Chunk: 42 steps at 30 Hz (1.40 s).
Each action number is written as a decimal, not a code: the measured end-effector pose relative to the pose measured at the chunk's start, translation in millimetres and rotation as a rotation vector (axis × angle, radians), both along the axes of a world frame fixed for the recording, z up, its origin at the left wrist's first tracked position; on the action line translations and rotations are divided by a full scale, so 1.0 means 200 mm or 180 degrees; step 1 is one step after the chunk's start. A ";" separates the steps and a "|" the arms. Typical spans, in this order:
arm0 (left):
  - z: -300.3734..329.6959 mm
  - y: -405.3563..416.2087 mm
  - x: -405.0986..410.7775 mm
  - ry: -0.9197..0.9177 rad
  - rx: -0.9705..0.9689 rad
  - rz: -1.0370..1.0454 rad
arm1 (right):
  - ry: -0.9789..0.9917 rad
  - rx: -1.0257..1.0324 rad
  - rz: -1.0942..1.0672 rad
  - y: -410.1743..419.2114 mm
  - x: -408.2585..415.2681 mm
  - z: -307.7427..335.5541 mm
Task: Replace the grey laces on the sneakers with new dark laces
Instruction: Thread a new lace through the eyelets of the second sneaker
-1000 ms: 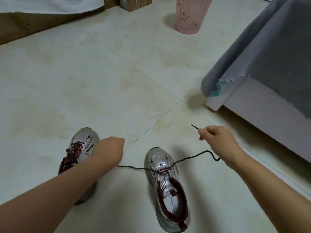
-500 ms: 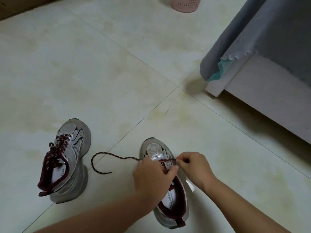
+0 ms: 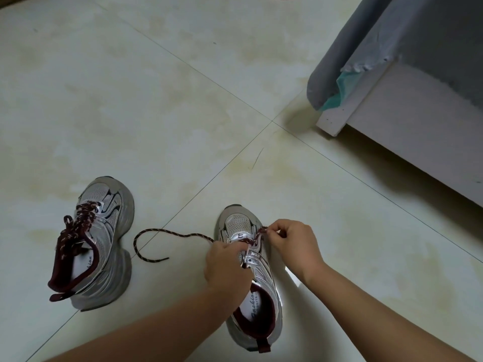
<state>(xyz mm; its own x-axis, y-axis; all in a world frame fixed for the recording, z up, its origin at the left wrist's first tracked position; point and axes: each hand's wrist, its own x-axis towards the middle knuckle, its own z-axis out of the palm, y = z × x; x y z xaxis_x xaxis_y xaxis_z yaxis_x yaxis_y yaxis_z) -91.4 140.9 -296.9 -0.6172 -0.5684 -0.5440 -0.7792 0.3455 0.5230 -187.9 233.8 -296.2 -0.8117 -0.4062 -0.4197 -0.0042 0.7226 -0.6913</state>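
**Dark lace being threaded at the toe eyelets of the right-hand sneaker**

The dark lace (image 3: 167,235) is running through the front eyelets of the right-hand sneaker (image 3: 251,273), which is standing upright on the tiled floor (image 3: 156,100), toe pointing away from the person. The lace's free end is lying looped on the floor just left of that sneaker. The right hand (image 3: 292,244) is pinching the lace's other end at the sneaker's right front eyelets, fingers curled on it. The left hand (image 3: 227,265) is resting over the sneaker's tongue area with fingers curled at the lace; exact grip is partly hidden, but it looks to be holding the lace. Left of this sneaker, apart from it, the second sneaker (image 3: 96,244) is already laced dark, leaning slightly. Beyond the right-hand sneaker, far right, a grey cloth (image 3: 392,35) is hanging over a white furniture base (image 3: 407,121).
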 end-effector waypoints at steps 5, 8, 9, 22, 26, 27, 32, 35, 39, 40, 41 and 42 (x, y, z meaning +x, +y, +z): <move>-0.03 -0.01 0.02 0.0256 0.0317 0.0129 | -0.0129 -0.0179 -0.0144 0.04 0.04 0.00; -0.03 -0.01 0.03 0.0385 0.0414 0.0233 | -0.0326 -0.0151 0.0131 0.05 0.09 0.00; -0.03 -0.01 0.03 0.0425 0.0407 0.0241 | -0.0353 -0.0118 0.0227 0.05 0.10 0.00; -0.08 -0.08 0.13 0.1361 -0.0794 -0.0858 | 0.0182 -0.0336 0.1024 0.06 0.11 -0.03; -0.08 -0.09 0.16 0.1577 -0.0735 -0.0740 | 0.0258 -0.0402 0.1074 0.10 0.14 -0.03; -0.08 -0.09 0.16 0.1616 -0.0682 -0.0603 | 0.0267 -0.0432 0.1080 0.10 0.14 -0.03; -0.10 -0.16 0.15 0.1475 -0.0346 -0.0192 | 0.0236 -0.0559 0.1051 0.10 0.13 -0.03; -0.12 -0.20 0.15 0.1334 -0.0573 -0.0469 | 0.0180 -0.0642 0.0982 0.10 0.13 -0.02; -0.14 -0.24 0.16 0.1322 -0.0728 -0.0825 | 0.0036 -0.0584 0.0872 0.09 0.12 -0.02; -0.15 -0.24 0.16 0.1317 -0.0697 -0.0904 | -0.0030 -0.0561 0.0800 0.09 0.12 -0.03; -0.15 -0.25 0.17 0.1305 -0.0616 -0.0970 | -0.0141 -0.0552 0.0657 0.09 0.12 -0.03; -0.15 -0.26 0.18 0.1317 -0.0514 -0.0998 | -0.0268 -0.0565 0.0450 0.09 0.11 -0.04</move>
